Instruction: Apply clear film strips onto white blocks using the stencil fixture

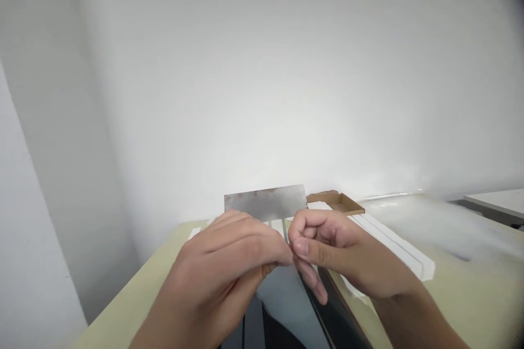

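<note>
My left hand point(229, 270) is raised over the table, its fingers bent down and drawn together at the tips. Almost meeting it, my right hand point(335, 253) has thumb and forefinger pinched, with the other fingers partly curled and one pointing down. Whatever sits between the fingertips is hidden or too small to make out. Below both hands lies a long grey and black glossy panel point(286, 297), partly covered by them. Behind the hands a flat silvery metal plate point(266, 204) stands tilted up, its lower part covered.
A shallow brown cardboard tray point(355, 206) lies toward the wall. Long white strips point(399, 248) run along the right of the panel. Clear plastic sheeting point(446, 229) is spread over the right side of the pale yellow-green table point(126, 300). A white wall point(286, 65) rises behind.
</note>
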`<state>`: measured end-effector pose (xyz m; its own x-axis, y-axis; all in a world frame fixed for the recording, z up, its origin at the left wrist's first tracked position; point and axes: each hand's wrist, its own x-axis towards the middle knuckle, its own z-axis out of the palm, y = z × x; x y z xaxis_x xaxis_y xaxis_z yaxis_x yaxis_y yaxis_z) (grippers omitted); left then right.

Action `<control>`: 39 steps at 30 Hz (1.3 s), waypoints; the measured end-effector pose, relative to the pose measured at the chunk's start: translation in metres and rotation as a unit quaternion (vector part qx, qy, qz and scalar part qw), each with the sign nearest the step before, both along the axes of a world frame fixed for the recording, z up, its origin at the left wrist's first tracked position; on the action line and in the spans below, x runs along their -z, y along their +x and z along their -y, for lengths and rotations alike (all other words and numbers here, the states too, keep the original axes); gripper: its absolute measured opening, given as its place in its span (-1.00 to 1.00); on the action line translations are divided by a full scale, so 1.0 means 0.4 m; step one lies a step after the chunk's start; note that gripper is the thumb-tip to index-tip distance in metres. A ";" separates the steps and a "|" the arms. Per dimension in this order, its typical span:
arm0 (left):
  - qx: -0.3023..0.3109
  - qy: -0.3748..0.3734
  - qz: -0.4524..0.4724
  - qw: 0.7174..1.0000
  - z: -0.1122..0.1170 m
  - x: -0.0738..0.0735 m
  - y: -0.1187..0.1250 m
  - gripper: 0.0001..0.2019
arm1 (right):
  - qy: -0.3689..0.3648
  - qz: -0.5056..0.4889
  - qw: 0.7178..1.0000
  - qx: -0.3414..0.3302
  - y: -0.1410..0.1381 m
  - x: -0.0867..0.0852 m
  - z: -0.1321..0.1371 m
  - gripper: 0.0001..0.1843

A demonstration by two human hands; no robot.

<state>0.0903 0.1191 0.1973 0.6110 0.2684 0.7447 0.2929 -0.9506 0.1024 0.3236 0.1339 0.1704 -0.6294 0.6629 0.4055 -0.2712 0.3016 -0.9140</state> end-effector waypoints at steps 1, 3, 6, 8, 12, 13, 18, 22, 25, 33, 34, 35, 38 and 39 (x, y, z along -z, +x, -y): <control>0.002 0.005 0.001 1.000 -0.002 0.000 0.000 -0.65 | -0.002 -0.006 1.000 -0.005 0.000 0.001 -0.001 -0.70; 0.012 0.015 0.003 1.000 -0.005 0.003 -0.001 -0.66 | -0.006 -0.015 1.000 -0.014 0.000 0.003 -0.006 -0.71; 0.022 0.016 0.013 1.000 -0.008 0.008 -0.004 -0.69 | -0.008 -0.023 1.000 -0.020 -0.003 0.010 -0.013 -0.70; 0.013 0.010 0.016 1.000 -0.008 0.011 -0.004 -0.69 | -0.006 -0.026 0.999 -0.023 -0.005 0.014 -0.016 -0.70; -0.005 0.001 0.003 1.000 -0.005 0.010 -0.002 -0.68 | -0.003 -0.029 0.999 -0.028 -0.008 0.016 -0.016 -0.72; -0.004 -0.001 0.002 1.000 -0.005 0.009 -0.001 -0.69 | -0.005 -0.031 0.999 -0.027 -0.008 0.016 -0.016 -0.73; -0.027 0.001 0.005 1.000 -0.001 0.008 0.002 -0.73 | -0.007 -0.031 0.999 -0.013 -0.009 0.015 -0.015 -0.76; -0.077 -0.013 -0.009 0.997 0.002 0.007 0.006 -0.76 | 0.013 -0.028 1.000 0.002 -0.012 0.018 -0.005 -0.77; -0.077 -0.031 -0.008 0.996 0.001 0.007 0.008 -0.75 | 0.017 -0.015 1.000 0.021 -0.011 0.015 0.003 -0.75; -0.038 -0.041 0.014 0.998 0.002 0.013 0.003 -0.72 | 0.032 0.039 0.996 0.069 -0.003 0.005 0.012 -0.67; -0.039 -0.042 0.014 0.998 0.002 0.014 0.002 -0.72 | 0.033 0.041 0.997 0.063 -0.003 0.005 0.013 -0.66; -0.043 -0.042 0.013 0.998 0.002 0.014 0.001 -0.72 | 0.035 0.039 0.997 0.056 -0.003 0.005 0.014 -0.66; -0.059 -0.039 0.005 0.997 0.003 0.016 -0.001 -0.74 | 0.048 0.035 0.998 0.036 -0.002 0.008 0.016 -0.69; -0.064 -0.037 0.004 0.997 0.003 0.016 0.000 -0.74 | 0.054 0.040 0.997 0.045 -0.001 0.009 0.017 -0.70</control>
